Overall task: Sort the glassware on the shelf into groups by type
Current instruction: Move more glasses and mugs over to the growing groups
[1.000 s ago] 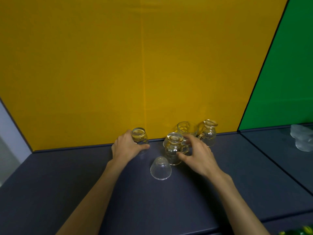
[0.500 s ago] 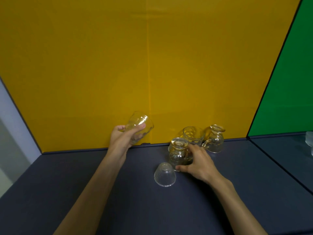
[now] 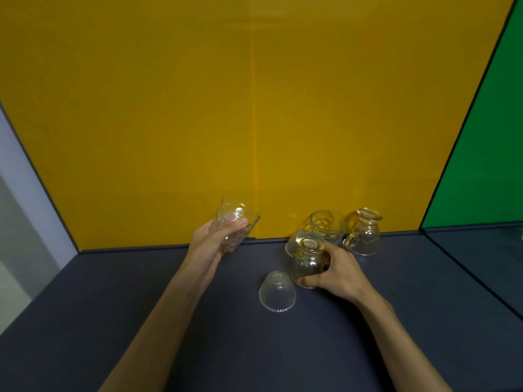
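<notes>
Glass, clear and dimpled, fills the left hand (image 3: 210,244): a tumbler (image 3: 235,226) held tilted in the air above the dark shelf (image 3: 113,321), its base toward the camera, the fingers and thumb curled round its side, in front of the yellow back wall (image 3: 254,108). Right of it and nearer, a small ribbed cup (image 3: 277,292) sits upside down on the shelf, touched by neither hand. Just beside that, the right hand (image 3: 336,274) wraps an upside-down mug (image 3: 308,257), thumb low on the near side and fingers round the far side; whether the mug is on the shelf or just off it cannot be told. Behind it, against the wall, stands an upright patterned glass (image 3: 328,227). Farthest right, another mug (image 3: 365,236) rests upside down, handle to the left. A green panel (image 3: 486,165) closes the right side.
</notes>
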Available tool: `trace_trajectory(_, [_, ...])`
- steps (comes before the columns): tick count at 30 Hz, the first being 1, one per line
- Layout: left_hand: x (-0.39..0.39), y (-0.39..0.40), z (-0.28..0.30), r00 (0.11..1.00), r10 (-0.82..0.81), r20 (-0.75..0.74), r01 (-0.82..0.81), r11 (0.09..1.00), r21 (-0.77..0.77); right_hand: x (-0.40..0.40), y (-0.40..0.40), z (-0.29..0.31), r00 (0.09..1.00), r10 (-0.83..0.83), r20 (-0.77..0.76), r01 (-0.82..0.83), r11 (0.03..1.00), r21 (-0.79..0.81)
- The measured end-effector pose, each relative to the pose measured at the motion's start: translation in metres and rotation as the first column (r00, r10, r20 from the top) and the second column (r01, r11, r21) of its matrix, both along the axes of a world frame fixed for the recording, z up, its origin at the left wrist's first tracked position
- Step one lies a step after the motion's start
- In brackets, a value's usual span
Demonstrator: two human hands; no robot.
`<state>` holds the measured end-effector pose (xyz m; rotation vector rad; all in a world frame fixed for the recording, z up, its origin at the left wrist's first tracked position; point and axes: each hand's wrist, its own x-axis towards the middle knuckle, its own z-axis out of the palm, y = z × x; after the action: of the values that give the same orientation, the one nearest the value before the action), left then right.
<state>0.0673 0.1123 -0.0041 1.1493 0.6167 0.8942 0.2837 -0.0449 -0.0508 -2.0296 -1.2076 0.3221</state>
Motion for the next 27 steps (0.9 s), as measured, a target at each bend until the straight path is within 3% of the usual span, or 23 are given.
trace_trajectory(21, [0.003,-0.014,0.003,0.998,-0.062,-0.022,0.063,0.996,0.056,-0.003,-0.018,0.069,0.997,-0.069,0.018,0.067,0.995,0.068])
trace_trajectory(27, [-0.001,-0.015,0.001,0.997,-0.006,-0.074,0.011,0.998,0.065,-0.008,-0.021,0.072,0.998,-0.056,0.000,0.055,0.995,0.083])
